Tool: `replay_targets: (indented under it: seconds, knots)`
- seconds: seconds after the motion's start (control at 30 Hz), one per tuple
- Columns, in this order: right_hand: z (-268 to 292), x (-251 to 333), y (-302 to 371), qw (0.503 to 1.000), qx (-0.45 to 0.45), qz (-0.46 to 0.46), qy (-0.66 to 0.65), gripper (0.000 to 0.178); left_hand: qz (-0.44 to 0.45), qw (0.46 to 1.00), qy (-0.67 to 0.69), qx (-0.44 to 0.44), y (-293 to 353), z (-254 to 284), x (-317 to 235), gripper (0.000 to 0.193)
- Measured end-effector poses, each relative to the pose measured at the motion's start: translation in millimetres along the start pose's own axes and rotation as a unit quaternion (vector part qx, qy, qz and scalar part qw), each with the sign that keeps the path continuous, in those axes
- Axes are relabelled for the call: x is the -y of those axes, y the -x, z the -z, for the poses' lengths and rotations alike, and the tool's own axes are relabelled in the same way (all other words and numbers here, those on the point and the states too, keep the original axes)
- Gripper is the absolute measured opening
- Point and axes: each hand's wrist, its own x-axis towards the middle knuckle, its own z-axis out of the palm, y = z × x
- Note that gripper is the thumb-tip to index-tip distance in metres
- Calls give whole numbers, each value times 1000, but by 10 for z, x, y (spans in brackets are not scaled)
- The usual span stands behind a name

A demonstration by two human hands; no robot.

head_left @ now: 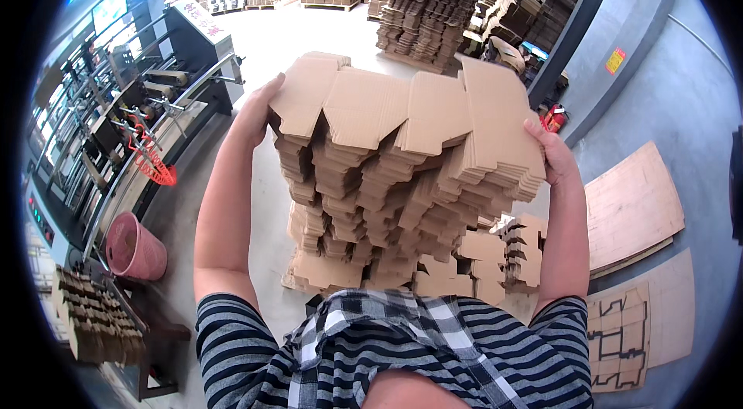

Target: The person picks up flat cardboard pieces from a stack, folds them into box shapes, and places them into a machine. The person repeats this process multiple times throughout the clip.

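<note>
A tall stack of flat brown cardboard box blanks (371, 107) stands in front of me, its cut flaps making stepped, notched edges. My left hand (263, 103) presses against the left side of its upper layers, with the fingers partly hidden. On the opposite side my right hand (553, 152) grips the right edge, thumb over the top sheet. Lower layers (329, 270) jut out beneath, close to my body. Whether the upper part is lifted off the lower layers cannot be told.
A machine with rails and an orange coiled hose (159, 169) runs along the left, near a pink bin (137, 248). More blanks (97, 316) lie at lower left. Tall cardboard piles (429, 6) stand behind. Wooden boards (635, 208) lean on the right, near a dark post (576, 22).
</note>
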Motion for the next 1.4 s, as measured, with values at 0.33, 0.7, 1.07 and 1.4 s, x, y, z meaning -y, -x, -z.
replay_targets:
  seconds: [0.33,0.7,1.07,1.4]
  knots:
    - [-249,119,126,974,19,106,-198,39,-94,995,6,15,20,25,-126,64]
    - [-18,14,-47,931,39,357,-56,51,-329,937,116,32,-62,-4,-316,58]
    - [96,-293,129,942,42,325,-76,52,-296,953,56,41,213,-23,-199,68]
    - [-9,-328,225,962,39,268,-41,55,-294,956,-11,3,243,-139,-282,79]
